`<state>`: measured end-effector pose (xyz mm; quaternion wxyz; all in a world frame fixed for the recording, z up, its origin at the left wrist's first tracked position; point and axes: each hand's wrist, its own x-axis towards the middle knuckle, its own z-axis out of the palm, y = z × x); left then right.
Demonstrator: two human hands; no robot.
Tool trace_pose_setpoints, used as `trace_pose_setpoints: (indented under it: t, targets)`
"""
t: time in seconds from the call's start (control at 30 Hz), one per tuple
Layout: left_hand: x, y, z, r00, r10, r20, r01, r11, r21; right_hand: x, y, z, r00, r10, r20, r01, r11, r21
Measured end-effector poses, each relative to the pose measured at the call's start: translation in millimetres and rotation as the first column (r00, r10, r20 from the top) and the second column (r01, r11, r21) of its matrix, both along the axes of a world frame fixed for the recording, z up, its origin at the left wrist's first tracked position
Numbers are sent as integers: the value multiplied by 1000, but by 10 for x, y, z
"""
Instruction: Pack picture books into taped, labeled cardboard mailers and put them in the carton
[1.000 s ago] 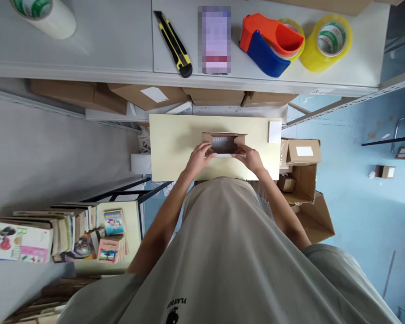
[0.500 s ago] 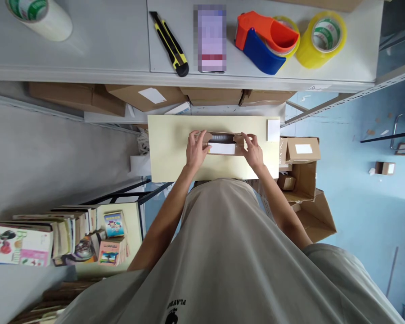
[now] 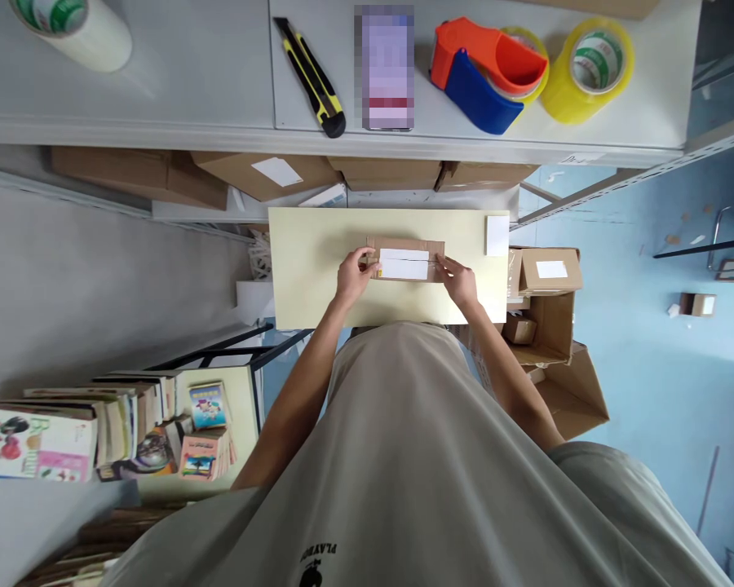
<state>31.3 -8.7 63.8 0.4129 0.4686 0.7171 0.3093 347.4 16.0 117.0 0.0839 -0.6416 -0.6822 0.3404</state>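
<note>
A small cardboard box (image 3: 404, 244) lies on the pale yellow tabletop (image 3: 318, 302), its top flaps folded over. A white label (image 3: 404, 262) spans the top, with a dark seam running across it. Around the box's left end, my left hand (image 3: 352, 277) is closed, thumb near the front edge and fingers by the back flap. My right hand (image 3: 458, 280) grips the right end, fingertips pressed at the seam. The inside of the box is hidden by the flaps.
On the shelf beyond the table are a box cutter (image 3: 311, 77), a phone (image 3: 386, 69), a tape dispenser (image 3: 489, 73) and a tape roll (image 3: 588, 72). White paper (image 3: 497, 236) lies at the table's right. Open cartons (image 3: 547, 326) stand right; books (image 3: 128, 416) left.
The box was open, with grey contents showing. Its flaps have come down over the opening, and both hands have shifted slightly toward me along its ends.
</note>
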Motion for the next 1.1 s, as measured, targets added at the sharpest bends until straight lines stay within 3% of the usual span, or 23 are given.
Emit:
trace_pose_setpoints:
  t: [0.1,0.27,0.47,0.6,0.73,0.87,1.1]
  targets:
    - [-13,-89,9,999,-9,46,8,1000,7,62,-103,1,999,-29,-37,29,1000,11]
    - [21,-234,25,997,-53,63,52,999,5,103,-211,-8,999,-16,36,17,1000,-23]
    - [-23,-174,75,994,-58,94,63,997,-50,-68,-181,50,990,-75,117,79,997,-26]
    - [110,-104,170,997,-60,-42,57,995,-80,-340,-141,110,928,-103,358,124,992,-34]
    - [373,-47,244,965,-1,-264,-29,993,-111,-539,-122,132,874,-28,484,61,997,-53]
    - [484,-19,248,958,1,-285,-42,990,-137,-593,-120,135,840,46,541,6,996,-94]
    - [450,-23,234,958,-56,-282,16,990,-140,-528,-77,148,843,76,533,1,990,-143]
